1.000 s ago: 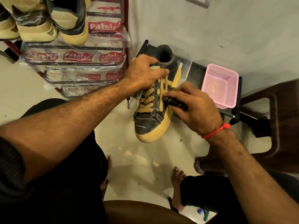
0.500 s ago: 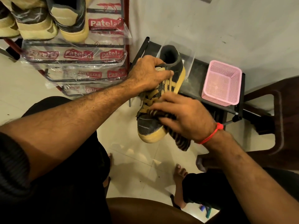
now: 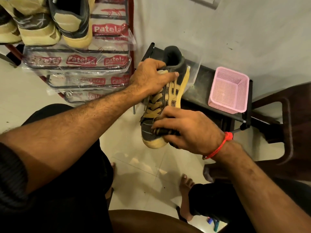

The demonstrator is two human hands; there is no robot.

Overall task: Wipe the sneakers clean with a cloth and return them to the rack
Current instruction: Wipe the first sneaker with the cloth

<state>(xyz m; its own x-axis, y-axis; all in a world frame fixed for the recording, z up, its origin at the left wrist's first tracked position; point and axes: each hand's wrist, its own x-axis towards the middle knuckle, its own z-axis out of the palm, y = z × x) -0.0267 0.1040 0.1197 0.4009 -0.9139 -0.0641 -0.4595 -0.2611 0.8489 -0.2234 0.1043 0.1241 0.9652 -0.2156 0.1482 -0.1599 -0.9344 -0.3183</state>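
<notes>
Since the earlier frame the right hand (image 3: pixel 190 132) has travelled from the lace area down to the toe of the sneaker (image 3: pixel 164 105), and the striped cloth (image 3: pixel 165 132) that hung below the toe is now bunched under the fingers (image 3: pixel 161 124). Right-hand fingers are curled over the cloth, pressing it against the dark toe panel just above the yellow sole edge. A red thread bracelet (image 3: pixel 220 145) sits on the right wrist. The left hand (image 3: pixel 151 76) grips the sneaker at the upper lace and tongue area, fingers wrapped over the top and thumb extended along the side, below the collar opening. The sneaker is held in the air, toe toward the person and heel away, above the tiled floor (image 3: pixel 146 167) and in front of a low dark surface (image 3: pixel 200 84). A pink mesh basket (image 3: pixel 228 91) stands on that surface, to the right of the sneaker and apart from it. To the left stands the shoe rack (image 3: pixel 79 68), its tiers wrapped in clear plastic printed with a red logo. At least 3 more sneakers (image 3: pixel 50 22) rest on its top tier, toes toward the camera. A dark brown chair (image 3: pixel 292 125) stands at the right edge. Bare toes of 1 foot (image 3: pixel 186 182) rest on the floor below the hands.
</notes>
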